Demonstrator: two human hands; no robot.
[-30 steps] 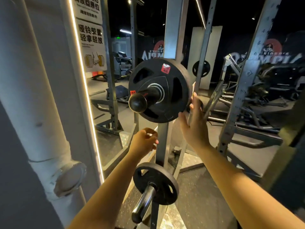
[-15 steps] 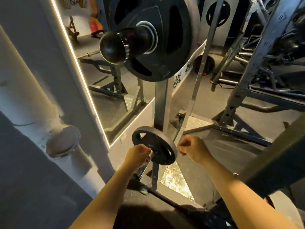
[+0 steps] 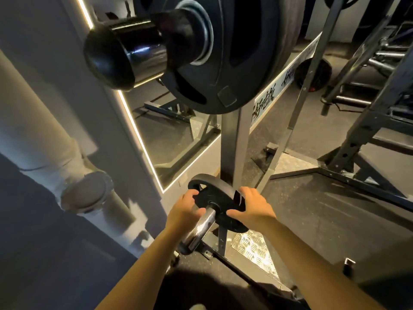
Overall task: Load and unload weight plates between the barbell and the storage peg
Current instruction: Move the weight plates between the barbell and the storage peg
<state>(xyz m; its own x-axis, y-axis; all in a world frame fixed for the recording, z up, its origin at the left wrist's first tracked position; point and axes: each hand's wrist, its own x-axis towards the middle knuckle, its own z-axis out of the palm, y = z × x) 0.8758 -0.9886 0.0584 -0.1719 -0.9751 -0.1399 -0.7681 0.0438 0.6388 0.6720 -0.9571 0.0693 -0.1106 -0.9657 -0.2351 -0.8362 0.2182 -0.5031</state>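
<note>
A small black weight plate (image 3: 214, 195) sits on a chrome storage peg (image 3: 199, 231) low on the rack upright (image 3: 234, 142). My left hand (image 3: 184, 211) grips the plate's left edge, fingers curled round it. My right hand (image 3: 252, 206) grips its right edge, thumb on the front face. Above, a large black plate (image 3: 237, 70) hangs on a thick black peg (image 3: 125, 57) close to the camera.
A mirror with a lit edge (image 3: 138, 135) and a white pipe (image 3: 44, 139) stand at the left. Rack legs and braces (image 3: 348, 153) cross the rubber floor at the right. A diamond-plate foot (image 3: 254, 245) lies under the pegs. Another plate (image 3: 312, 74) leans further back.
My view has dropped and moved closer to the lower peg. Both hands came down from the large upper plate and took hold of the small plate's edges.
</note>
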